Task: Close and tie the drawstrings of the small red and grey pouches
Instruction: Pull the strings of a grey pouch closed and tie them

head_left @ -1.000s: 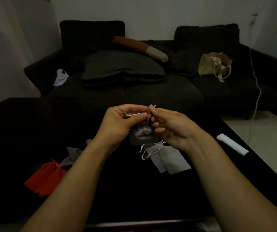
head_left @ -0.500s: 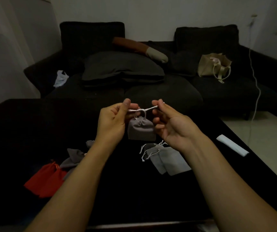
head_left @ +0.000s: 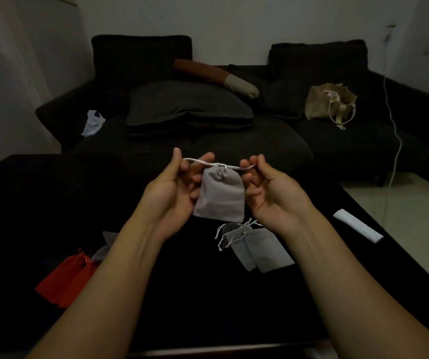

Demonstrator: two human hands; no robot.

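Above the dark table [head_left: 208, 294], both hands, left [head_left: 172, 193] and right [head_left: 273, 195], pinch opposite drawstring [head_left: 198, 161] ends of the hanging grey pouch [head_left: 220, 195]; pulling evenly outward should seat the knot snugly.

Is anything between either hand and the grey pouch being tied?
Nothing visible. The left hand and right hand each pinch an end of the drawstring, and the grey pouch hangs between them above the table.
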